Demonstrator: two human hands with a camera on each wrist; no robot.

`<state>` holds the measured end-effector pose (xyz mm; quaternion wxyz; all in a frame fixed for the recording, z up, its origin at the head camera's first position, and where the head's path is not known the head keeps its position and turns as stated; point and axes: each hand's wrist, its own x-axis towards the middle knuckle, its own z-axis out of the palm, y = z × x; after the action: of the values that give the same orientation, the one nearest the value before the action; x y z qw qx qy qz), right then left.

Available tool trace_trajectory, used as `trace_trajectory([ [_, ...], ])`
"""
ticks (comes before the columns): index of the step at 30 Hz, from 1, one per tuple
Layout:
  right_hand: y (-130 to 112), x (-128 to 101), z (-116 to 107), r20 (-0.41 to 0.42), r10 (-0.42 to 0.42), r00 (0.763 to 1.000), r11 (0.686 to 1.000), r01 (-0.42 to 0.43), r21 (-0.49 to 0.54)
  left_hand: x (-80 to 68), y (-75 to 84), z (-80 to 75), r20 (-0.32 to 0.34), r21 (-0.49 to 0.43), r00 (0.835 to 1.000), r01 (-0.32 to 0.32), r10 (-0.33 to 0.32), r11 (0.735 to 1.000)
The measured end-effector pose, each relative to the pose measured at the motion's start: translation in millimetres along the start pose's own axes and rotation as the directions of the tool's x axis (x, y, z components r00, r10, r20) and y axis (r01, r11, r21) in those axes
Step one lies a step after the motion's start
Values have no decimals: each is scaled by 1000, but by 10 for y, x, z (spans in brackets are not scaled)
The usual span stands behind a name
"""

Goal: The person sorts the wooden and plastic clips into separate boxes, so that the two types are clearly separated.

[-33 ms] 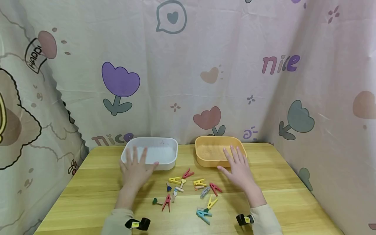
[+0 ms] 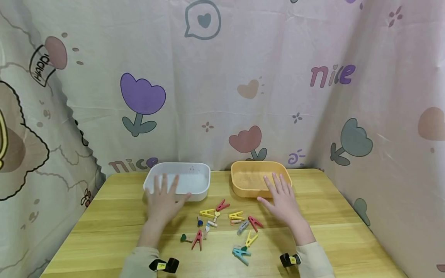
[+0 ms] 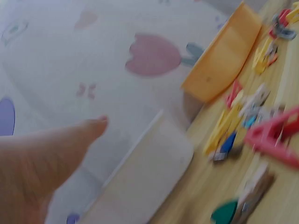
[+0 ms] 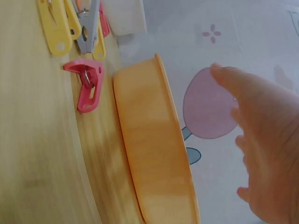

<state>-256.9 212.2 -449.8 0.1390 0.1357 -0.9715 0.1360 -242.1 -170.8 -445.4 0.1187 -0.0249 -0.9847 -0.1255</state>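
Note:
My left hand point(image 2: 163, 202) lies flat with fingers spread on the wooden table point(image 2: 104, 231), its fingertips in front of the white tray point(image 2: 194, 170). My right hand point(image 2: 283, 200) is also spread flat, fingertips over the near rim of the orange tray point(image 2: 243, 166). Neither hand holds anything. Between them lies a scatter of several small clothes pegs point(image 2: 222, 224): yellow, red, blue, grey and green. The left wrist view shows my thumb point(image 3: 56, 144) beside the white tray point(image 3: 149, 177), with pegs point(image 3: 261, 130) at right. In the right wrist view my fingers point(image 4: 261, 140) hover by the orange tray point(image 4: 149, 140).
A patterned pink cloth point(image 2: 243, 77) hangs behind and along both sides of the table. Black bands with yellow tags point(image 2: 163, 265) sit on both wrists. Both trays look empty inside.
My left hand has slid slightly to the right along the front of the white tray. The right hand and the pegs have not moved.

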Motion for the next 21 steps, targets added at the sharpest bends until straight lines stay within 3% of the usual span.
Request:
trace_trajectory([
  [10, -17, -34, -60, 31, 3, 1000, 1000, -4, 22, -55, 105, 43, 25, 4, 999, -41, 41, 999],
  [16, 4, -28, -137, 23, -6, 1000, 1000, 5, 31, -50, 10, -27, -8, 3, 999, -39, 39, 999],
  [21, 35, -32, -199, -28, -12, 1000, 999, 13, 41, -22, -133, -154, -6, -10, 1000, 4, -4, 1000],
])
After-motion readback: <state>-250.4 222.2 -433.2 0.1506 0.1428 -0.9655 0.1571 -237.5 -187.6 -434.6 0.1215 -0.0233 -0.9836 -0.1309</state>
